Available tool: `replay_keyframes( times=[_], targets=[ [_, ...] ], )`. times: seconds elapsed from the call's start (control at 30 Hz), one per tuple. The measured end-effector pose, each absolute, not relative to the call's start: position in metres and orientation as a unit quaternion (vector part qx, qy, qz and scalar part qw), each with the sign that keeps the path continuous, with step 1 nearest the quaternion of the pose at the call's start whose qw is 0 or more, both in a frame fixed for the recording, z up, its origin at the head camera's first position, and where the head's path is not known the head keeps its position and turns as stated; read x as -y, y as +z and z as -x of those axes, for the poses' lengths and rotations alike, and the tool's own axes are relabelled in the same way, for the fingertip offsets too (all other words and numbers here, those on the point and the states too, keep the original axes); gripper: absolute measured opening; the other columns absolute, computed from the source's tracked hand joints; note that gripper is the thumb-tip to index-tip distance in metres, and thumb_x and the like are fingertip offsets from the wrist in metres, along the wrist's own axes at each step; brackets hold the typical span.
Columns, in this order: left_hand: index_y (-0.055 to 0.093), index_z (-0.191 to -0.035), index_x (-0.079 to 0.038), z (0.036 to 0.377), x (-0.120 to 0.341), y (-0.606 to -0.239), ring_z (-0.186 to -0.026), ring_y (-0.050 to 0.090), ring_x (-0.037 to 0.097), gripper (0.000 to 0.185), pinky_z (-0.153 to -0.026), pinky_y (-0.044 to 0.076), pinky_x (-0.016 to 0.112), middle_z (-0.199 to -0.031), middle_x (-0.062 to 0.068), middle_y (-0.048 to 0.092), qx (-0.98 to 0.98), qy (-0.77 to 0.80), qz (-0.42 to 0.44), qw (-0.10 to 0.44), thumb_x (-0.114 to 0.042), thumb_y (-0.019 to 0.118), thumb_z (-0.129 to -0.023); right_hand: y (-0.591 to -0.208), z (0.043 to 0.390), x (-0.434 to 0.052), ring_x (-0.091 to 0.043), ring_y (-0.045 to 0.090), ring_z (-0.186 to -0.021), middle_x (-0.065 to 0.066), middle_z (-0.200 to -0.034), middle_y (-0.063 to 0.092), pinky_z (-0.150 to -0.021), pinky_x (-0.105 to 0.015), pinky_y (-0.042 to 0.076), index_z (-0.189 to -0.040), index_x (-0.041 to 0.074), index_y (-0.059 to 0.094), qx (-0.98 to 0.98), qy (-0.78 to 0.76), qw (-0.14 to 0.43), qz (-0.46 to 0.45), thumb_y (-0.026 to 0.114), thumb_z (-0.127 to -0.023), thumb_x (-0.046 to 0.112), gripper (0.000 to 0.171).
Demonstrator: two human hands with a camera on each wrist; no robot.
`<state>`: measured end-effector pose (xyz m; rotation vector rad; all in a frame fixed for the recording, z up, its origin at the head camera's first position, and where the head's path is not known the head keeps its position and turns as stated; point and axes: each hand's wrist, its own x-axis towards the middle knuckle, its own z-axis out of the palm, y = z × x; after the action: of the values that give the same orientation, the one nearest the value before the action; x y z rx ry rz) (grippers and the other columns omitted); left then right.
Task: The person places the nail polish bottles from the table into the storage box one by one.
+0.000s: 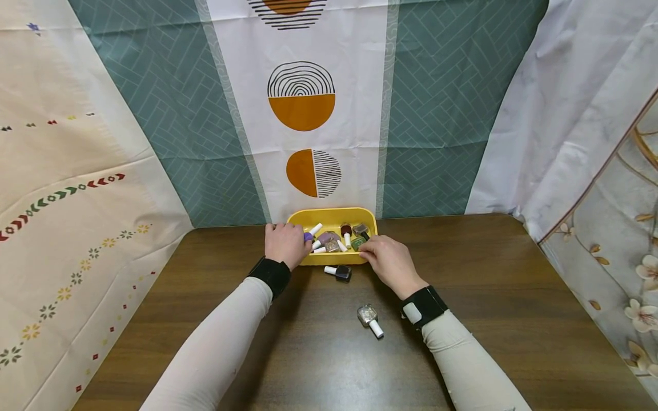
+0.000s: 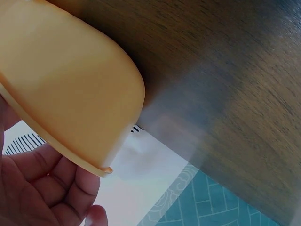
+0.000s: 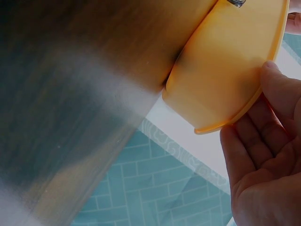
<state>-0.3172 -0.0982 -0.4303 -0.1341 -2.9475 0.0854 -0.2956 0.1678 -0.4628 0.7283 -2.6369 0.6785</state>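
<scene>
A yellow plastic tub [image 1: 334, 259] stands at the back of the table, holding several nail polish bottles with mostly white caps. Among them are a dark red bottle [image 1: 346, 229] and a green bottle [image 1: 358, 243]. My left hand [image 1: 285, 244] grips the tub's left end, its fingers curled under the rim [image 2: 61, 149] in the left wrist view. At the opposite end, my right hand [image 1: 392, 261] pinches the rim, thumb on top and fingers [image 3: 256, 134] beneath. Just in front of the tub lies a black nail polish bottle [image 1: 342, 273]. Closer to me lies a glittery nail polish bottle [image 1: 367, 315].
The dark wooden table [image 1: 288, 365] ends right behind the tub, where a patterned cloth [image 1: 354, 171] hangs. Light cloths with printed motifs drape along the left [image 1: 77, 228] and right [image 1: 612, 257] sides.
</scene>
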Motion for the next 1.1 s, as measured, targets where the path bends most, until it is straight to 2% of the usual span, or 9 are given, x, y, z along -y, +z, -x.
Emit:
replay_keyframes(
  times=[0.3, 0.63, 0.77, 0.97, 1.1],
  targets=[
    [0.074, -0.094, -0.006, 0.3217, 0.0979, -0.4329, -0.094, 0.063, 0.035, 0.033, -0.097, 0.041, 0.056, -0.086, 0.010, 0.067, 0.995, 0.030, 0.039, 0.084, -0.038, 0.073, -0.103, -0.4631, 0.2957, -0.1682, -0.024, 0.071, -0.095, -0.004, -0.099, 0.077, -0.088, -0.046, 0.061, -0.108, 0.009, 0.086, 0.923, 0.238, 0.161, -0.256, 0.085, -0.099, 0.015, 0.011],
    [0.076, -0.099, -0.005, 0.3203, 0.0973, -0.4320, -0.100, 0.064, 0.037, 0.036, -0.103, 0.040, 0.060, -0.089, 0.011, 0.068, 0.996, 0.029, 0.031, 0.078, -0.040, 0.073, -0.103, -0.4630, 0.2953, -0.1677, -0.024, 0.072, -0.096, -0.003, -0.099, 0.077, -0.088, -0.046, 0.061, -0.108, 0.009, 0.086, 0.922, 0.240, 0.163, -0.256, 0.084, -0.100, 0.014, 0.010],
    [0.077, -0.103, -0.004, 0.3189, 0.0976, -0.4330, -0.104, 0.065, 0.039, 0.040, -0.105, 0.039, 0.061, -0.094, 0.013, 0.071, 0.996, 0.025, 0.031, 0.083, -0.044, 0.074, -0.104, -0.4637, 0.2958, -0.1676, -0.024, 0.071, -0.095, -0.003, -0.099, 0.077, -0.088, -0.045, 0.061, -0.108, 0.009, 0.086, 0.922, 0.238, 0.163, -0.257, 0.084, -0.100, 0.015, 0.010],
    [0.077, -0.119, -0.003, 0.3153, 0.0968, -0.4334, -0.113, 0.064, 0.041, 0.046, -0.107, 0.039, 0.061, -0.113, 0.016, 0.074, 0.995, 0.024, 0.034, 0.087, -0.048, 0.073, -0.106, -0.4638, 0.2956, -0.1683, -0.024, 0.071, -0.095, -0.003, -0.098, 0.077, -0.087, -0.046, 0.060, -0.107, 0.009, 0.086, 0.921, 0.240, 0.167, -0.259, 0.085, -0.099, 0.014, 0.010],
    [0.076, -0.122, -0.003, 0.3125, 0.0964, -0.4340, -0.116, 0.064, 0.040, 0.048, -0.107, 0.039, 0.060, -0.119, 0.017, 0.073, 0.994, 0.015, 0.040, 0.103, -0.048, 0.075, -0.106, -0.4635, 0.2953, -0.1682, -0.025, 0.072, -0.096, -0.003, -0.099, 0.077, -0.087, -0.046, 0.060, -0.107, 0.009, 0.086, 0.919, 0.242, 0.169, -0.261, 0.084, -0.099, 0.014, 0.009]
  ],
)
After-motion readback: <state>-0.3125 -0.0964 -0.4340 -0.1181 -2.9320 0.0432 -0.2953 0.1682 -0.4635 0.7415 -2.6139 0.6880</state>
